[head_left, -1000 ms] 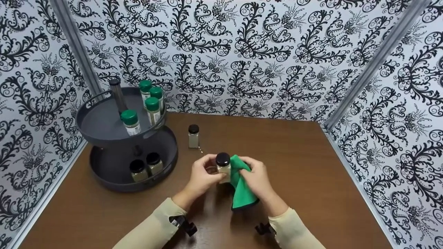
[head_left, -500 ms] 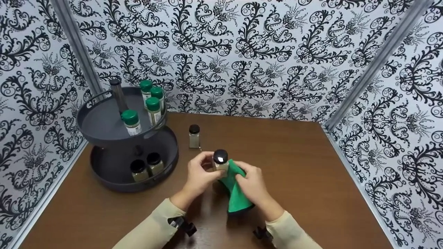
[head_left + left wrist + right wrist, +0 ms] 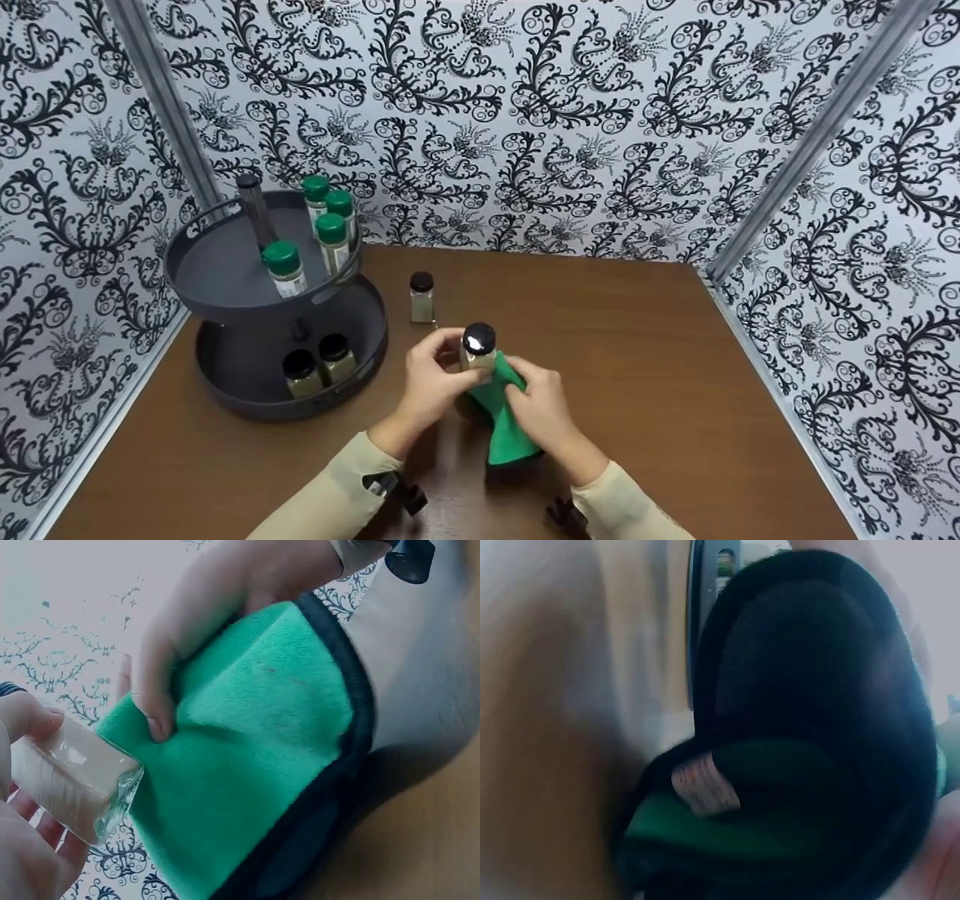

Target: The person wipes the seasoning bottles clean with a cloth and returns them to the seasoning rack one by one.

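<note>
A square glass spice jar [image 3: 478,351] with a black lid is gripped between the thumb and fingers of my left hand [image 3: 431,379]. In the left wrist view the jar [image 3: 79,772] lies tilted, pale contents inside, its clear base facing the cloth. My right hand [image 3: 541,401] pinches a green cloth [image 3: 511,435] with a dark edge. Part of the cloth reaches behind and under the jar, right at its side. The right wrist view is filled by the dark backing of the cloth [image 3: 802,660], with a white tag [image 3: 705,785] on it.
Another black-lidded jar [image 3: 421,298] stands on the brown table [image 3: 637,337] beyond my hands. At left, a grey two-tier stand [image 3: 217,259] holds several green-capped jars [image 3: 283,266] above and two black-lidded jars [image 3: 303,375] below. Patterned walls [image 3: 525,127] enclose the table.
My right hand and the cloth have moved left and slightly down. The left hand has shifted the jar a little left and up. The stand and other jars stay put.
</note>
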Demonstrator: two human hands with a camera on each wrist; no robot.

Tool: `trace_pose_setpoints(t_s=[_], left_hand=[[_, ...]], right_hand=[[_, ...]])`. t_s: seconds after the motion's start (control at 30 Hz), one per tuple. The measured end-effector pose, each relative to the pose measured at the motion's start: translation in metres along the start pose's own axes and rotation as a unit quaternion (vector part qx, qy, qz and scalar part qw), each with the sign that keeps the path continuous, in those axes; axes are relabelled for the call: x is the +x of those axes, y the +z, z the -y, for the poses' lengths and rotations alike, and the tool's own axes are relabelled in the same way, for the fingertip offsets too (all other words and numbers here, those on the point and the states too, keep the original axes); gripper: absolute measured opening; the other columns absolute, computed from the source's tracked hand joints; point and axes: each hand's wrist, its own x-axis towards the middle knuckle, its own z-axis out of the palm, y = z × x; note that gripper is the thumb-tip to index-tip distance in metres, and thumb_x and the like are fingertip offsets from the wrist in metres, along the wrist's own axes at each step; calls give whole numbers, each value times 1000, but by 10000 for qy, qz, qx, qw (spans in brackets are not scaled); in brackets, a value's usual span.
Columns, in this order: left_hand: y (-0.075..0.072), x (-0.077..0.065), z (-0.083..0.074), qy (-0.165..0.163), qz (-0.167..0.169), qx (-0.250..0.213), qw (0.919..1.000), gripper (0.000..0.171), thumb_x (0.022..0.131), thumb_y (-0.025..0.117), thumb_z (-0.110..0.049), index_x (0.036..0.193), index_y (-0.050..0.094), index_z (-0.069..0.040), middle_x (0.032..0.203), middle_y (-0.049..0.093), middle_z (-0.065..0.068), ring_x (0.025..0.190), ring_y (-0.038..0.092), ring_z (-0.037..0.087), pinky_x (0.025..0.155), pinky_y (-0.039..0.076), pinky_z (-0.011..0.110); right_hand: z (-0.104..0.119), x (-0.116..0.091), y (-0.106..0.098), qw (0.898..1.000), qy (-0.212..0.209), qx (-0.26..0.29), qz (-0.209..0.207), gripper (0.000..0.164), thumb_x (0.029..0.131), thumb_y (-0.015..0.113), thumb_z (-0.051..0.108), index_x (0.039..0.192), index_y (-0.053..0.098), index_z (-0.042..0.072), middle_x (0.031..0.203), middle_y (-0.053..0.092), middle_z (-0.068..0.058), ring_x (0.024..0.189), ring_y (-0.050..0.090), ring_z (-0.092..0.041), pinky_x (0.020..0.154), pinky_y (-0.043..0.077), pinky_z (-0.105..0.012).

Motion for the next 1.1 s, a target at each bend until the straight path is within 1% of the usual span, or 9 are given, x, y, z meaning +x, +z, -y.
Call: trace_pose_setpoints(t_s=[0.13, 0.2, 0.27, 0.47, 0.53, 0.67, 0.77, 1.0, 1.1], left_hand=[[2, 1, 2, -7, 229, 67, 9997, 46, 70, 91, 4, 113, 76, -6, 100, 76, 11, 91, 71, 13, 85, 65, 44], [3, 3, 1, 35, 298, 31, 9995, 45, 71, 91, 4, 112, 77, -7, 98, 76, 11, 90, 71, 13, 84, 65, 43], [3, 4, 0, 89, 263, -21, 9996, 45, 70, 91, 5, 111, 77, -7, 98, 75, 13, 89, 71, 14, 83, 65, 39], [-1, 3, -1, 46, 150, -128, 9998, 51, 65, 90, 9, 112, 77, -5, 98, 76, 12, 89, 71, 15, 83, 64, 40], [0, 1, 1, -18, 191, -69, 9998, 50, 65, 90, 9, 111, 77, -5, 96, 76, 11, 88, 70, 14, 83, 64, 41], [4, -2, 5, -47, 282, 107, 9995, 47, 66, 89, 8, 110, 77, -5, 94, 75, 10, 87, 69, 10, 82, 64, 35], [5, -1, 3, 17, 347, 112, 9993, 46, 68, 90, 5, 111, 77, -5, 98, 76, 11, 90, 70, 9, 84, 64, 31], [1, 4, -4, 11, 135, 19, 9999, 50, 66, 94, 3, 111, 77, -10, 97, 75, 8, 89, 70, 13, 83, 63, 32], [0, 2, -5, -52, 233, 91, 9997, 49, 67, 94, 1, 111, 77, -11, 97, 75, 6, 90, 70, 12, 84, 63, 29]], right_hand=[[12, -3, -10, 9947, -663, 242, -745, 51, 85, 63, -14, 130, 76, 6, 120, 79, -14, 71, 62, -7, 64, 50, -20], [16, -3, -12, 9880, -1093, 187, -1080, 53, 84, 64, -16, 131, 74, 3, 122, 78, -17, 83, 68, -10, 69, 53, -19], [14, -3, -8, 9851, -1270, 94, -1159, 51, 83, 64, -17, 130, 74, 1, 121, 78, -18, 87, 71, -12, 72, 55, -18], [-8, 0, 11, 9995, -208, -44, -249, 45, 83, 63, -12, 124, 77, 2, 112, 80, -12, 83, 66, -5, 72, 54, -17], [-9, 1, 10, 9996, -25, 159, -212, 48, 83, 62, -12, 125, 77, 4, 116, 80, -11, 88, 67, -6, 76, 55, -19], [0, 0, -2, 9914, -578, 724, -922, 52, 81, 61, -17, 126, 77, 4, 117, 80, -15, 90, 70, -10, 74, 57, -22], [2, -1, -3, 9856, -912, 658, -1264, 49, 81, 63, -19, 124, 77, 0, 114, 79, -19, 90, 71, -11, 74, 57, -19], [-12, -1, 12, 9989, -111, 199, -420, 47, 83, 63, -14, 125, 76, 2, 115, 80, -13, 86, 67, -8, 76, 56, -21], [-2, -2, 9, 9951, -302, 529, -783, 51, 82, 62, -16, 127, 77, 5, 118, 80, -14, 90, 71, -11, 75, 58, -24]])
